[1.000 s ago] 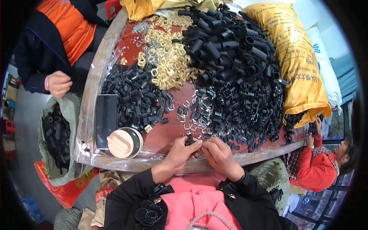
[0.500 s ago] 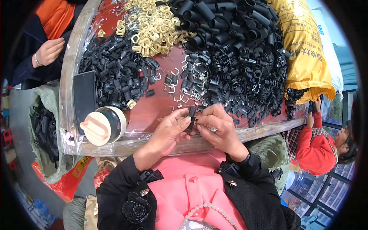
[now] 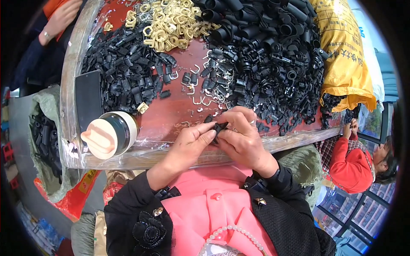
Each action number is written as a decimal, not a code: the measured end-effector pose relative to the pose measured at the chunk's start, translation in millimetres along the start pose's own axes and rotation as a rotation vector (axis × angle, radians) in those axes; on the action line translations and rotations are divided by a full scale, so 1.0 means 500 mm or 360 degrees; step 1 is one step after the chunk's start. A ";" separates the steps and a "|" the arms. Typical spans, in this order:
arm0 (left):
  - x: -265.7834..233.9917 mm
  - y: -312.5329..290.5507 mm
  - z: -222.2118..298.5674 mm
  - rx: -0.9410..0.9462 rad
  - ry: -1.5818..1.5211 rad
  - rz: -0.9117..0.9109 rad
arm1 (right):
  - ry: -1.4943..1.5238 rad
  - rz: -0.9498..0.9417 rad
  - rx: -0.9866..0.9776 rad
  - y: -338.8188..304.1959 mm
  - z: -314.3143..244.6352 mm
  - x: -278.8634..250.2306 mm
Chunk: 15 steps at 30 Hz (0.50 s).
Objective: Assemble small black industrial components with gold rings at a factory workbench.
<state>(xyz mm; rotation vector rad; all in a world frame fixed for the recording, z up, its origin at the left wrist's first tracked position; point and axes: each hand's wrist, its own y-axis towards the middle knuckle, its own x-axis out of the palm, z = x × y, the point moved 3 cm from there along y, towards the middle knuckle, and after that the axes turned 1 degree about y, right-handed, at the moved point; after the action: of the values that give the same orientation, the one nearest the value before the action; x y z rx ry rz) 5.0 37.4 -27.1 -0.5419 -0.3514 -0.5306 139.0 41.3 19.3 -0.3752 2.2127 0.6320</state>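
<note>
A small black plastic part (image 3: 218, 127) is pinched between both hands just above the table's near edge. My left hand (image 3: 192, 145) closes thumb and fingers on its left side. From the right, my right hand (image 3: 242, 137) grips it with thumb and bent index finger, hiding much of its shape. Ahead of the hands lie bent metal hooks (image 3: 201, 100) and a few loose black pieces. Small black parts (image 3: 132, 74) form a heap at left, and a bigger heap of black fittings (image 3: 273, 94) fills the right. Pale gold rings (image 3: 173, 25) are piled at the back.
A lidded cup (image 3: 104, 138) and a dark phone (image 3: 89, 96) stand at the table's left edge. Yellow sack (image 3: 344, 59) lies at right. An open sack of black tubes (image 3: 45, 136) is at lower left. One person's hand (image 3: 64, 15) and a red-sleeved person (image 3: 350, 166) flank the table.
My right fingers have closed farther over the black part, which is now more covered. The other person's hand at upper left has risen. The view has shifted slightly.
</note>
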 end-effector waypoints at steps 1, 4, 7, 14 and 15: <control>-0.001 -0.002 0.000 -0.0002 -0.0003 0.0000 | 0.0001 -0.0003 0.0002 0.001 -0.002 -0.002; 0.005 -0.008 0.008 -0.0001 0.0083 -0.0161 | 0.0097 -0.0171 0.0095 0.009 -0.006 -0.006; -0.003 -0.008 0.000 -0.0050 0.0093 -0.0249 | 0.0051 -0.0208 0.0090 0.011 -0.010 -0.007; -0.018 -0.018 0.002 -0.0097 -0.0320 -0.0109 | 0.0207 -0.0084 0.0063 0.019 0.000 0.011; -0.025 -0.018 0.000 -0.0068 -0.0419 -0.0087 | 0.0360 0.0020 0.0094 0.022 0.008 0.010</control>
<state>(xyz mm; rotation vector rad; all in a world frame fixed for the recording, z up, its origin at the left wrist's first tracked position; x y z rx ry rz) -10.2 35.6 -29.4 -0.6471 -0.6080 -0.5209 133.2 52.3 16.6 -0.4202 2.4444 0.5523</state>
